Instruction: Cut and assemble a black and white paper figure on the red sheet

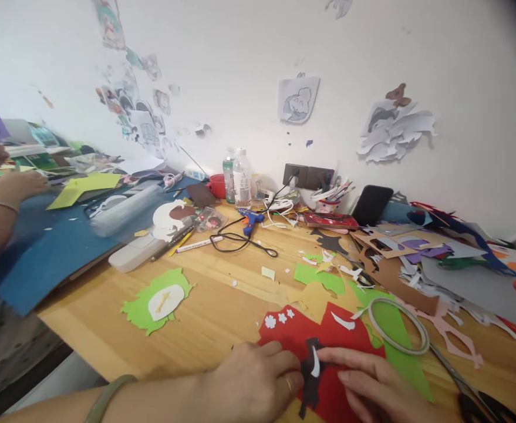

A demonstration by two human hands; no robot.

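Observation:
Low in the head view, a black paper cutout (313,385) with a white curved strip (314,361) lies over red paper (290,329). My left hand (258,379) is closed, with its curled fingers at the cutout's left edge; its fingertips are partly hidden. From the other side, my right hand (376,382) stretches its index finger to the white strip, and its other fingers are apart over the red paper. White flower shapes and another white curved piece sit on the red paper. Just right of it lies a roll of tape (421,329) on green paper.
Scissors (464,385) lie at the lower right. A green cutout with a white oval (165,302) rests to the left. Further back are a blue glue gun (252,221), bottles (242,179), a phone (372,204) and paper scraps. Another person's hand (26,187) works over a blue mat (41,235).

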